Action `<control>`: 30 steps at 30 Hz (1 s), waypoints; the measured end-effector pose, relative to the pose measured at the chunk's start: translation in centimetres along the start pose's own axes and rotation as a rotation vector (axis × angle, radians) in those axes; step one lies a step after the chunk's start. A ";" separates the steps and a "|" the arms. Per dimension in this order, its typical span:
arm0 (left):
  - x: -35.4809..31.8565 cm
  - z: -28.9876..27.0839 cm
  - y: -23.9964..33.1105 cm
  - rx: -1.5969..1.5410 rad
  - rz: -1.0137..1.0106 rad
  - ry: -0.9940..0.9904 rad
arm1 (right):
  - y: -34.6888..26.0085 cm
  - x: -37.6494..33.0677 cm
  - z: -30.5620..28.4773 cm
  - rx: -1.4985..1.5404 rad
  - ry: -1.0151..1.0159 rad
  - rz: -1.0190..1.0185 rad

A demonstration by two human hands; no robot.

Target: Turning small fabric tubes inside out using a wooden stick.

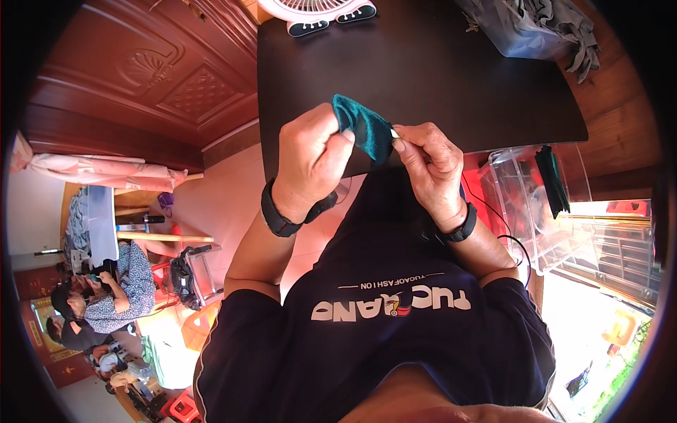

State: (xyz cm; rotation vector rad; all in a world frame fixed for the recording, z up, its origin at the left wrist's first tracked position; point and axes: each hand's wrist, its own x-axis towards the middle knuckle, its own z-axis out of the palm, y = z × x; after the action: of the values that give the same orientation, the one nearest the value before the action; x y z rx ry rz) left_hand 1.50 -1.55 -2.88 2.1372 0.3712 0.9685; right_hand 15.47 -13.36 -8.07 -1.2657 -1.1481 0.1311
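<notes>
Your left hand (310, 151) gripped teal cloth (364, 127), fingers clamped on its fold, over black desk (423, 63) edge; your right hand (431, 166) at 3 o'clock pinched small white piece (395, 133) against cloth; fan (317, 13) at 12 o'clock

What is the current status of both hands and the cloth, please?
Left hand shut on teal cloth piece. Right hand pinching its edge beside a small white bit. Black table beneath; nothing obstructing.

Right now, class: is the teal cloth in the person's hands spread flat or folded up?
Folded: the teal cloth is bunched and doubled over, pinched between the left hand and the right hand above the black table.
</notes>
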 end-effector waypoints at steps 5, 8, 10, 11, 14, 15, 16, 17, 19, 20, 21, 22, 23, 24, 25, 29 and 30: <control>0.0 0.0 -0.2 -0.501 -0.227 0.030 | 0.4 -0.5 0.0 0.060 -0.064 0.033; -0.2 0.1 -0.4 -0.543 -0.373 -0.063 | 0.4 -0.6 0.0 0.095 -0.071 0.055; -0.2 0.0 -0.6 -0.593 -0.385 -0.065 | 0.3 -0.6 -0.2 0.113 -0.058 0.062; -0.2 0.0 -0.6 -0.629 -0.356 -0.054 | 0.3 -0.6 -0.2 0.104 -0.066 0.053; -0.3 -0.3 -0.5 -0.599 -0.302 -0.034 | 0.2 -0.6 -0.3 0.095 -0.070 0.044; -0.3 -0.3 -0.5 -0.479 -0.267 -0.045 | 0.2 -0.6 -0.3 0.095 -0.059 0.058; -0.3 -0.3 -0.5 -0.364 -0.248 -0.045 | 0.3 -0.7 -0.3 0.096 -0.066 0.042; -0.3 -0.2 -0.5 -0.359 -0.234 -0.055 | 0.3 -0.7 -0.3 0.098 -0.058 0.036; -0.5 0.2 -0.3 -0.309 -0.183 0.007 | 0.3 -0.8 -0.2 0.100 -0.050 0.032; -0.5 0.4 -0.3 -0.306 -0.173 0.016 | 0.3 -0.9 -0.2 0.120 -0.056 0.048; -0.6 0.5 -0.2 -0.311 -0.127 0.037 | 0.2 -1.1 -0.1 0.143 -0.047 0.073; -0.6 0.6 -0.1 -0.320 -0.100 0.057 | 0.2 -1.2 0.0 0.140 -0.061 0.063; -0.7 0.7 -0.1 -0.317 -0.081 0.058 | 0.1 -1.4 0.1 0.203 -0.057 0.100; -0.8 0.8 0.0 -0.310 -0.107 0.074 | 0.1 -1.5 0.2 0.264 -0.047 0.161; -0.9 0.9 0.0 -0.302 -0.134 0.089 | 0.0 -1.6 0.3 0.265 -0.052 0.136; -0.9 1.3 -0.4 -0.268 -0.131 0.112 | 0.1 -1.9 0.3 0.314 -0.098 0.216; -0.9 1.4 -0.5 -0.257 -0.067 0.117 | 0.2 -1.9 0.3 0.307 -0.095 0.220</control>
State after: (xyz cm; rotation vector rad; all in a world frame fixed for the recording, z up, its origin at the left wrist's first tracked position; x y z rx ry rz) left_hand 1.95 -2.34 -4.32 1.8313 0.3528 1.0462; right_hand 14.43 -14.30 -9.38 -1.1159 -1.0211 0.5168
